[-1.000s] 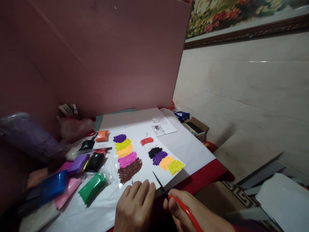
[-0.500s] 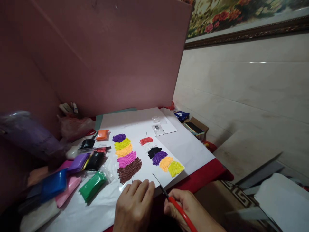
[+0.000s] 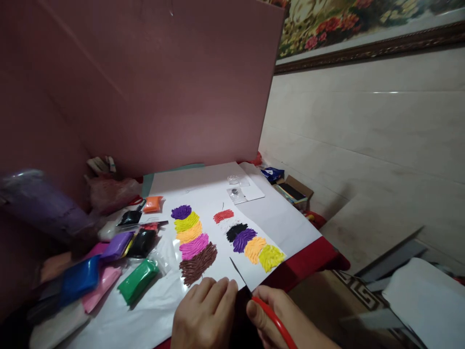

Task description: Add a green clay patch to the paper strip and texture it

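My left hand (image 3: 206,310) is at the near edge of a white paper sheet (image 3: 220,247), its fingers bent and pressed together on it; the thumb is hidden. My right hand (image 3: 281,315) grips red-handled scissors (image 3: 272,317), the dark blade pointing up and left over the sheet's near edge. Two rows of ridged, clay-like patches lie on the sheet. The left row runs from purple (image 3: 181,212) to brown (image 3: 198,263) nearest my left hand. The other runs from red (image 3: 224,216) through black (image 3: 237,232) to yellow-green (image 3: 271,258).
Left of the sheet lie several coloured packets, among them green (image 3: 138,282), blue (image 3: 80,280) and orange (image 3: 153,204). Small clear bags (image 3: 237,195) rest farther back. A pink panel (image 3: 174,87) rises behind the table; a cardboard box (image 3: 300,186) stands at right.
The sheet with its coloured patches has shifted slightly right and toward me. My left hand has moved a little down with it; the scissors stay nearly in place.
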Available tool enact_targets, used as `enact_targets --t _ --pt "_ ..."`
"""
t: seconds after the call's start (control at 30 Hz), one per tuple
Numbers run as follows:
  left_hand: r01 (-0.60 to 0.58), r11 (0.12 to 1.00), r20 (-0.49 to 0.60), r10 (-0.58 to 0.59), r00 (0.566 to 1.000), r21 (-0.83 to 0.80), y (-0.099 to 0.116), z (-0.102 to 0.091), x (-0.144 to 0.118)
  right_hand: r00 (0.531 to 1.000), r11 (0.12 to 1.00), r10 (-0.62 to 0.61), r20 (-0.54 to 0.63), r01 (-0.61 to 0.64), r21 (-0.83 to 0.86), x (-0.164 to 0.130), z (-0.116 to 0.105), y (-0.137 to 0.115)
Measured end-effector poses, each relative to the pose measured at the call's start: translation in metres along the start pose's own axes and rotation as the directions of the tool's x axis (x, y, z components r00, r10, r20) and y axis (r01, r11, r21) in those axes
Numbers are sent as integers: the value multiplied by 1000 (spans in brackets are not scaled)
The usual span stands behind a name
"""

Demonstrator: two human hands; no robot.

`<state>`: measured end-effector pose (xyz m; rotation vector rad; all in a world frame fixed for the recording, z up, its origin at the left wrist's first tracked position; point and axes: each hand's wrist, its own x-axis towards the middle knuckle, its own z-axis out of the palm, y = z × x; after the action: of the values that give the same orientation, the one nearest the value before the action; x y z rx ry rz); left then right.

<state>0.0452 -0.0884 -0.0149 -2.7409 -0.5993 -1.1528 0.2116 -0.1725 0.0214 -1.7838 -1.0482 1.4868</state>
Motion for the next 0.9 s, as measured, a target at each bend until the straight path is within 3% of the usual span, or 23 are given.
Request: enact_targets --t 0.1,0.2,0.33,0.6,0.9 --pt "-18 1000 -19 18 1000 11 1 -3 3 997 993 23 75 -32 117 2 -2 0" --pt "-19 1000 -36 18 999 -8 3 -5 8 1000 992 -4 19 2 126 -3 -1 2" --pt "-23 1000 -40 23 999 -14 5 -5 8 997 999 -42 -67 42 3 -1 2 10" --pt "2 999 -26 -3 1000 -39 5 -1 7 992 987 -125 27 121 106 24 1 29" --pt "142 976 27 -140 990 -164 -2 -8 2 999 989 -42 7 41 140 -4 -4 8"
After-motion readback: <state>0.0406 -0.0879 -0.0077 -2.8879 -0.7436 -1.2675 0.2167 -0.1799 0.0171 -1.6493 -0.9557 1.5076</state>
